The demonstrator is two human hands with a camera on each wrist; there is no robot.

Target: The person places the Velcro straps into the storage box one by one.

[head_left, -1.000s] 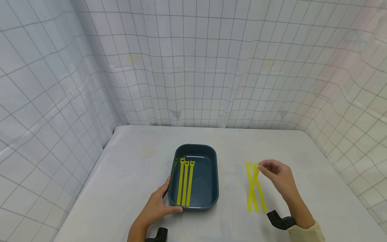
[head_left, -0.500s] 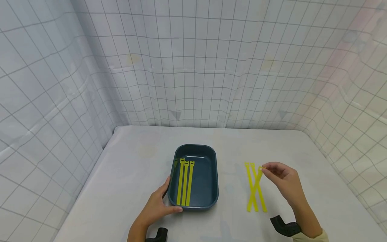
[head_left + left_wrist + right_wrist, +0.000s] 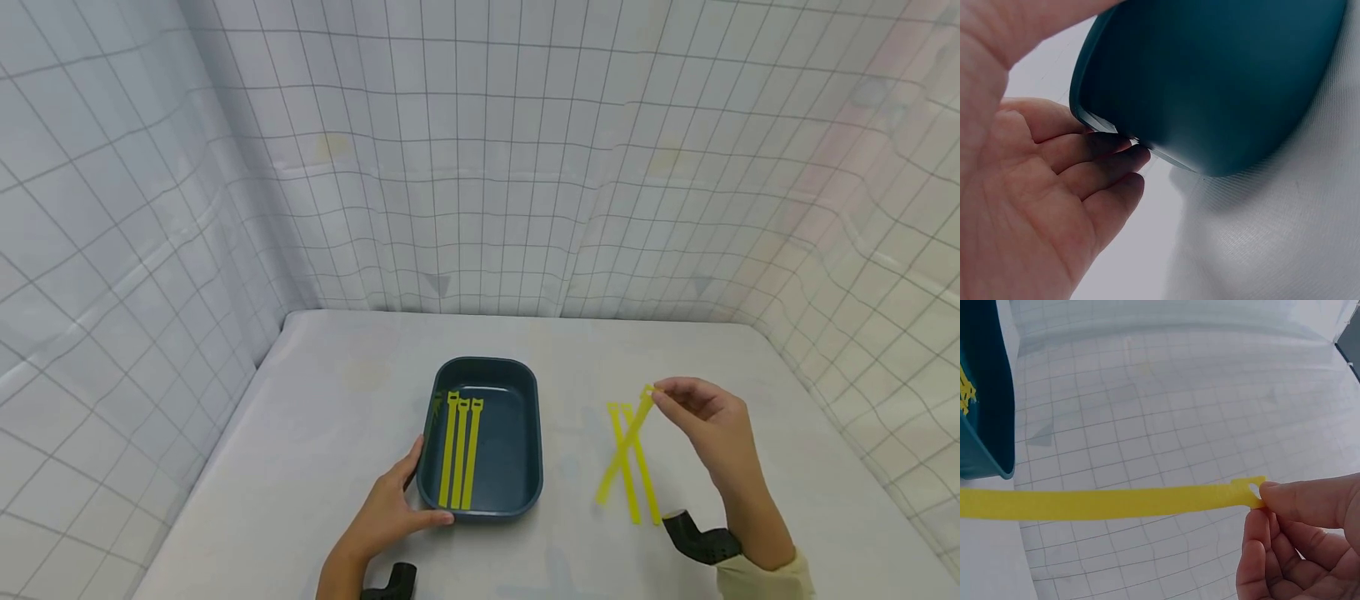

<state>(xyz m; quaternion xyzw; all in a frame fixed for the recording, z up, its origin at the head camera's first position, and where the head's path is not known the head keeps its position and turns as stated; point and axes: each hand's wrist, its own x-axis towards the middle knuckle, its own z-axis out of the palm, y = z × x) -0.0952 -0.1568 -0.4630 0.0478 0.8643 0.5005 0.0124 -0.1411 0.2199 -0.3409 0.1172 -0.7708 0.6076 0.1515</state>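
In the head view, my left hand (image 3: pixel 387 512) holds the near left corner of a dark teal tray (image 3: pixel 507 454), thumb along the near rim and fingers at the left side. The left wrist view shows those fingertips against the tray wall. Several yellow hook-and-loop cable ties (image 3: pixel 459 454) lie side by side in the tray's left half. Right of the tray, my right hand (image 3: pixel 712 429) pinches another yellow cable tie (image 3: pixel 1104 503) by its slotted head between thumb and fingers. Its strip slants down to the left, over two yellow cable ties (image 3: pixel 647 483) on the table.
The tray and ties are on a white-covered table (image 3: pixel 360 375). Grid-patterned white sheets (image 3: pixel 487 183) hang behind it and along both sides. Black wrist mounts (image 3: pixel 701 542) sit on both wrists.
My right hand has drawn one cable tie off the others, first rightward, then away from me and up; its tail has swung left. The left hand and tray have stayed put.
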